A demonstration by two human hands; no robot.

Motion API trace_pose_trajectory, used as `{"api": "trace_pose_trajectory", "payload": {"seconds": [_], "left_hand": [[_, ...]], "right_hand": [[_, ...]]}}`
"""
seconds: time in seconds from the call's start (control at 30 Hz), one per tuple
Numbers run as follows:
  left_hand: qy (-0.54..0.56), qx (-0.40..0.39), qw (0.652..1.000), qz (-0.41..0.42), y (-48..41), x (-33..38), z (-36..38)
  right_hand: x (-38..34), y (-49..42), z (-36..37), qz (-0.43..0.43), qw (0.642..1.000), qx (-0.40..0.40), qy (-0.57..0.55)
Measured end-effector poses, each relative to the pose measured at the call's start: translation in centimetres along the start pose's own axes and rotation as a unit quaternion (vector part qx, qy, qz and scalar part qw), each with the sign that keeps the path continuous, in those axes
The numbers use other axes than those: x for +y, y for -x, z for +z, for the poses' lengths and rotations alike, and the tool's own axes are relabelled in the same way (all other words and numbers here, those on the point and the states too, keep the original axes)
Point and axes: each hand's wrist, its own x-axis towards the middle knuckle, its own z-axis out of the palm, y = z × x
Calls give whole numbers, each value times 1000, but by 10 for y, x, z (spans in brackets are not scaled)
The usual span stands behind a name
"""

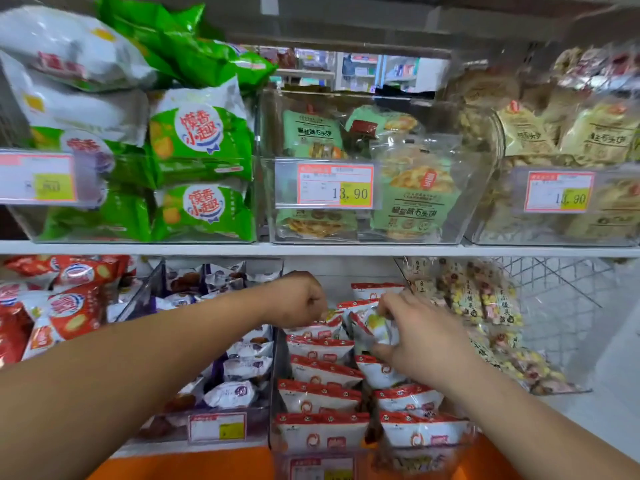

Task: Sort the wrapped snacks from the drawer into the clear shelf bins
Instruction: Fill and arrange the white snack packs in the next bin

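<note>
Before a shop's snack shelves, a person's two bare arms reach into the middle bin (pixel 276 375) of the lower row; this clear bin holds rows of white packets (pixel 322 396) with red tops, standing on edge, two columns deep from front to back.

At the rear of that bin the right grip (pixel 415 336) pinches one packet (pixel 379 329) between thumb and curled fingers, holding it tilted just above the rows; the left grip (pixel 301 299) sits just beside it, fingers curled tight down at the top edge of a rear packet; whether it pinches that packet cannot be told.

To the left, a neighbouring bin carries white-and-purple packs (pixel 242 368) and a price label (pixel 217 427) on its front; farther left lie red bags (pixel 65 306); to the right, clear bags of coloured biscuits (pixel 485 306) lean against a wire basket (pixel 554 282).

On the white shelf (pixel 311 249) above stand three more clear bins; green bags (pixel 204 140) fill the left one; pale green packs (pixel 415 202) sit in the middle one behind a tag (pixel 334 185) reading 13.90; tan packs (pixel 602 133) fill the right one, which is tagged the same.

An orange strip (pixel 194 462) runs along the bottom edge below the lower bins.
</note>
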Motion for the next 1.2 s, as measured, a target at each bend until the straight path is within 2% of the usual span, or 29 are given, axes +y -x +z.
{"api": "trace_pose_trajectory", "payload": {"seconds": [0.07,0.2,0.3,0.43,0.53,0.6,0.63,0.7,0.8,0.9,1.0,1.03,1.1,1.2], "left_hand": [[29,12,999,-11,7,5,-2],[71,58,995,-30,19,18,-9],[132,88,985,-64,28,28,-11],[268,136,952,-63,44,41,-7],[363,140,917,-83,47,41,-15],[340,126,926,-105,46,31,-20],[295,120,941,-113,45,26,-21],[181,95,973,-110,41,17,-18],[98,18,990,-95,26,11,-12],[19,-78,994,-76,4,9,-8],[-71,-162,980,-95,-18,12,-5],[-78,-196,972,-106,-24,14,-4],[13,-250,956,-154,-38,15,3],[53,-269,937,-216,-55,6,15]], "right_hand": [[0,1,-9,-1,1000,-16,-23],[-11,-8,-16,-54,994,50,-77],[-24,-21,-16,-68,983,13,-168],[-26,-31,-14,-83,969,-27,-231],[-19,-24,-14,-107,962,-7,-252],[-8,-17,-22,-105,963,18,-246],[-1,-13,-28,-107,964,34,-243],[16,-3,-39,-123,967,48,-220],[30,7,-44,-112,989,-22,-90],[17,6,-34,-109,992,-57,24],[2,-3,-19,-115,992,-30,31],[3,-5,-14,-105,994,-24,16],[9,-7,-6,-86,996,-25,-24],[22,-7,-1,-91,994,-25,-49]]}}
